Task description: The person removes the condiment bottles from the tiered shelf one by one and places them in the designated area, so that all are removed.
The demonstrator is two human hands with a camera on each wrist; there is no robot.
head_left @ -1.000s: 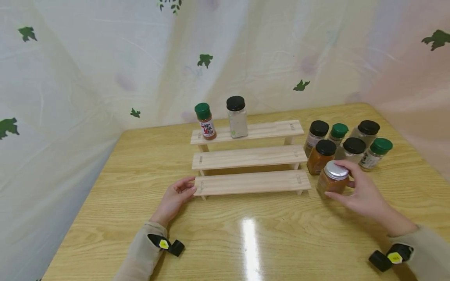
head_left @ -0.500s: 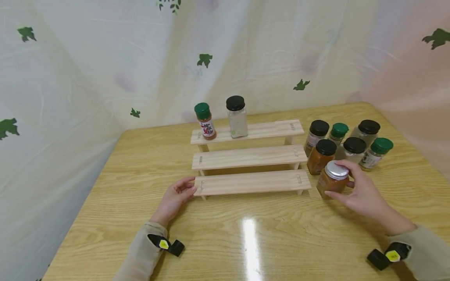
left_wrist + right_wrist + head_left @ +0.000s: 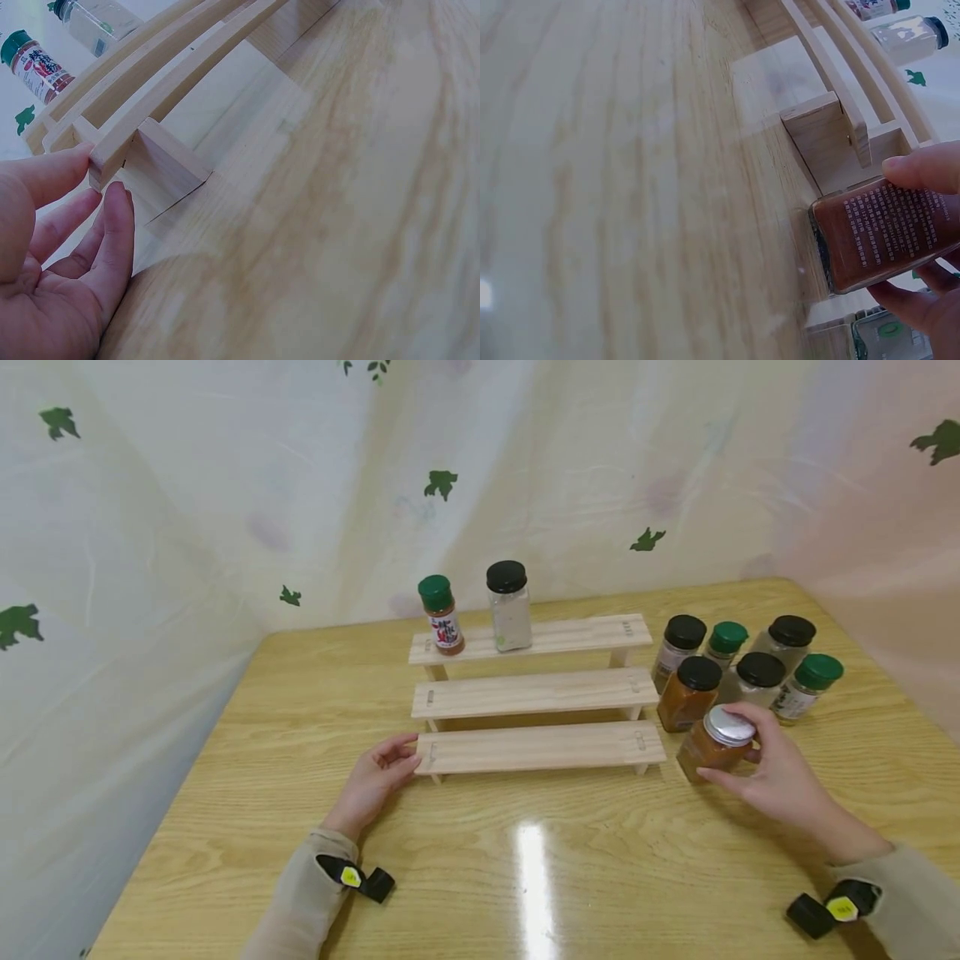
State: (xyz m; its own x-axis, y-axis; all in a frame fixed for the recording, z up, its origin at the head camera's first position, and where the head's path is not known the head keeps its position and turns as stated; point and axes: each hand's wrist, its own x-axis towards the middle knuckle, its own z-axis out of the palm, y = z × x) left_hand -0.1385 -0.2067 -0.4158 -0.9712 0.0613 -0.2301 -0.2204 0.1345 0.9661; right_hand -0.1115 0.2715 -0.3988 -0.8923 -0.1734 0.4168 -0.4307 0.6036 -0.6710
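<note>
My right hand point(image 3: 780, 772) grips a square spice jar point(image 3: 708, 754) of reddish-brown powder with a silver lid, thumb on the near side. The jar leans to the right in the head view; printed text shows on its face in the right wrist view. At the left end of a three-step wooden rack point(image 3: 540, 748), my left hand point(image 3: 372, 785) pinches the lowest board, thumb above and fingertips below its end. On the top step stand a green-capped bottle point(image 3: 445, 622) with red contents and a clear black-capped jar point(image 3: 511, 610).
Right of the rack stand several other jars: an orange-brown one with a black lid point(image 3: 686, 700), further black-lidded jars point(image 3: 757, 681) and green-capped bottles point(image 3: 797, 697). A leaf-patterned white curtain point(image 3: 300, 485) hangs behind the wooden table point(image 3: 450, 868).
The silver-lidded jar has tipped, its lid moving to the right in my right hand. My left hand keeps its place on the rack. The head view has shifted slightly.
</note>
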